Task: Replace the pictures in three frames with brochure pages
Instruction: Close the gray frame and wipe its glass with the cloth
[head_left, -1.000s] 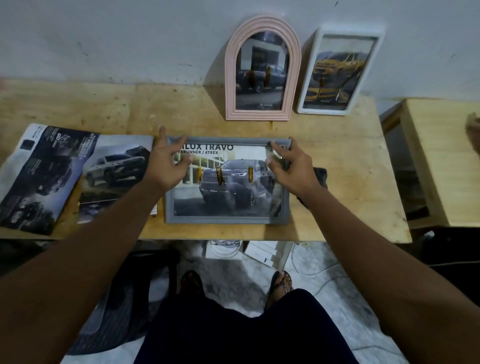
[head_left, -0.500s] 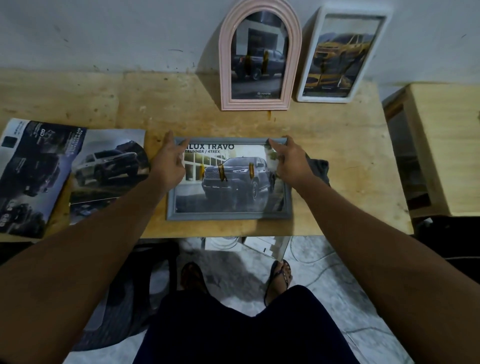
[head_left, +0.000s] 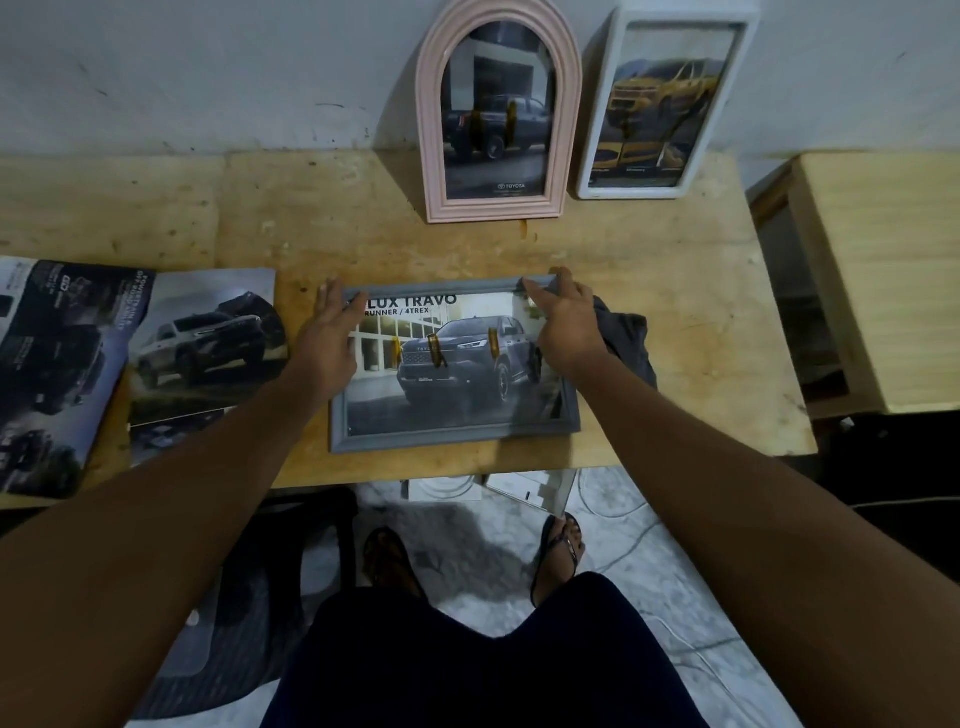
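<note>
A grey frame (head_left: 457, 436) lies on the wooden table (head_left: 675, 322) with a brochure page of a grey truck behind its glass. My left hand (head_left: 327, 338) holds its far left corner, thumb on the front and fingers along the outer edge. My right hand (head_left: 566, 322) grips the far right corner, thumb on the top rail and fingers curled over the far edge. A pink arched frame (head_left: 431, 130) and a white frame (head_left: 597, 130) lean upright on the wall, each showing a truck page. The open brochure (head_left: 156, 353) lies at the left.
A dark cloth (head_left: 628, 332) lies bunched against the grey frame's right side. A second wooden stand (head_left: 883, 270) is at the right, apart from the table. Under the table edge are white items, cables, and my feet in sandals.
My right hand has slid from the glass up to the far right corner of the grey frame. My left hand stays at the far left corner. The frame has kept its place.
</note>
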